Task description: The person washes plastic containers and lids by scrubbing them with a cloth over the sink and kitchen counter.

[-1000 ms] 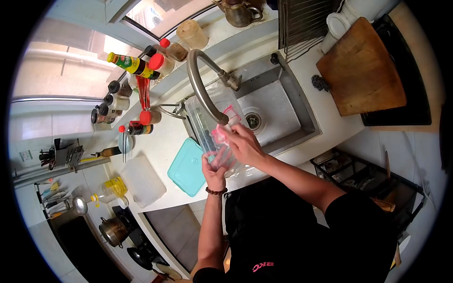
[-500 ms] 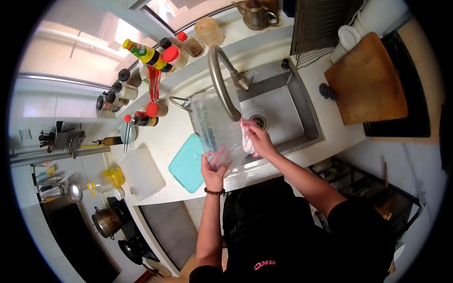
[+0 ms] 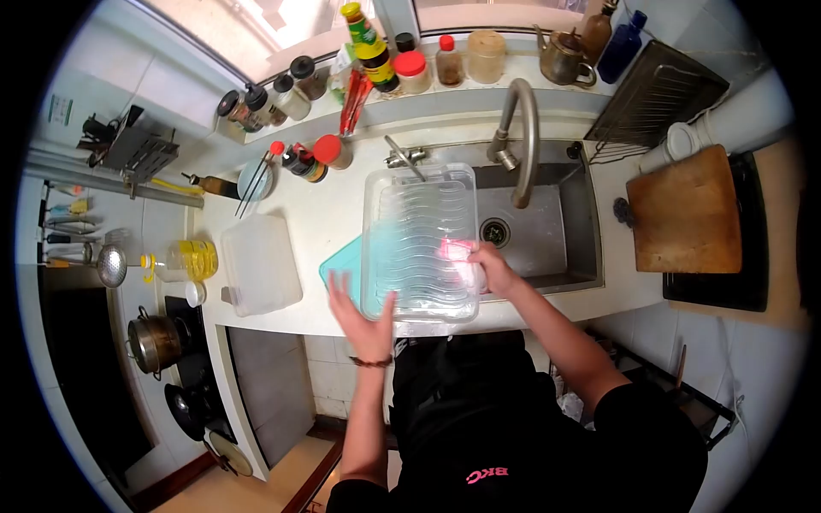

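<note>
A clear plastic container (image 3: 419, 231) with wavy ridges lies partly over the teal lid (image 3: 342, 256) and the sink's left edge. My left hand (image 3: 363, 321) is slightly blurred, its fingers spread at the container's lower left side, over the lid. At the container's right side, my right hand (image 3: 494, 269) is closed on a white and pink cloth (image 3: 460, 252), which shows through or against the clear plastic. Whether the right fingers also grip the container's rim cannot be made out.
Right of the container is the steel sink (image 3: 556, 286) under a curved faucet (image 3: 528, 145). A translucent box (image 3: 261, 265) lies on the left counter. Bottles and jars line the sill. A wooden board (image 3: 688, 214) leans at the right, and a bowl (image 3: 255, 178) with chopsticks stands back left.
The view has turned and shifted. The container has moved left out of the sink area, over the teal lid. My left hand has opened away from it; the cloth stays in my right hand.
</note>
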Demonstrator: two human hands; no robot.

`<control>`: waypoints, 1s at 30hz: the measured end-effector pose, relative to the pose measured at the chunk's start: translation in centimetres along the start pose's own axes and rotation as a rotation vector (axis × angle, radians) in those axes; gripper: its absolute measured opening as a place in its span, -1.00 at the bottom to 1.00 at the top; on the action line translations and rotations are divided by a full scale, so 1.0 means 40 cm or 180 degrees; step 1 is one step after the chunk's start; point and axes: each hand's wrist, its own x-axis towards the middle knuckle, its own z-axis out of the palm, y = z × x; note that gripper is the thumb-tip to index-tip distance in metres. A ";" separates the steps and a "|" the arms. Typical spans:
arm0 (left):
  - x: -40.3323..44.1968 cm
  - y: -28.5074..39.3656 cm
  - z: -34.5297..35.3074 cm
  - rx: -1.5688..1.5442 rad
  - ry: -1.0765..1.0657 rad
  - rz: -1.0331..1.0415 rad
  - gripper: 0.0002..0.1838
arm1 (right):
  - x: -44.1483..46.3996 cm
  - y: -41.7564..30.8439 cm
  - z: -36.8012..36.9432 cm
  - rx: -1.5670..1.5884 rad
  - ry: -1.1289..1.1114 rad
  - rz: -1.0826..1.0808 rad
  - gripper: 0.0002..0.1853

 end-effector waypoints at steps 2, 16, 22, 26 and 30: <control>0.046 -0.102 -0.034 -0.1163 -0.0197 -0.1162 -0.01 | 0.017 -0.009 0.018 0.0004 -0.0150 -0.0005 -0.53; 0.068 -0.502 0.002 -0.3051 -0.3113 -0.1320 -0.24 | -0.026 0.208 0.050 -0.1753 0.0777 0.0855 -0.62; 0.023 -0.574 0.082 -0.3330 -0.2697 -0.2807 -0.69 | 0.024 0.174 0.244 -0.3014 0.0974 0.0655 -0.59; 0.032 -0.529 0.138 -0.3399 -0.2309 -0.2925 -0.81 | 0.033 0.116 0.176 -0.2963 0.1743 0.0714 -0.39; 0.048 -0.445 0.197 -0.3040 -0.2284 -0.2966 -0.80 | -0.022 0.149 -0.189 -0.3489 0.2803 -0.0416 -0.56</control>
